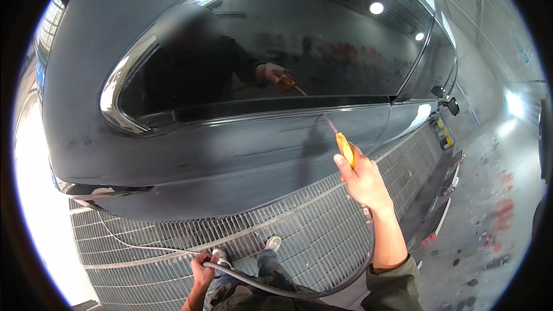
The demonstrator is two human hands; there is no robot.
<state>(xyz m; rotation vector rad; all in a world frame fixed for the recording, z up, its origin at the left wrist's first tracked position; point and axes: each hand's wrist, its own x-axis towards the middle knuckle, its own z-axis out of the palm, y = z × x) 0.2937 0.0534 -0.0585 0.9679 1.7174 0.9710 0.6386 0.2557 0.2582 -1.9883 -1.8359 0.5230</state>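
Note:
My right hand is wrapped round a yellow air blow gun. Its thin nozzle reaches up and left toward the dark grey car body, with the tip close below the side window; whether it touches the panel I cannot tell. From behind my right wrist a grey air hose loops down and across in front of me. My left hand grips that hose low down, near my shoes. The car's paint looks matt and dusty.
Chrome trim frames the rear of the window. Under me lies a metal floor grating, with a thinner hose stretch across it toward the car's lower left. A paint-spotted wall stands at the right. Yellow-and-black objects sit near the car's far end.

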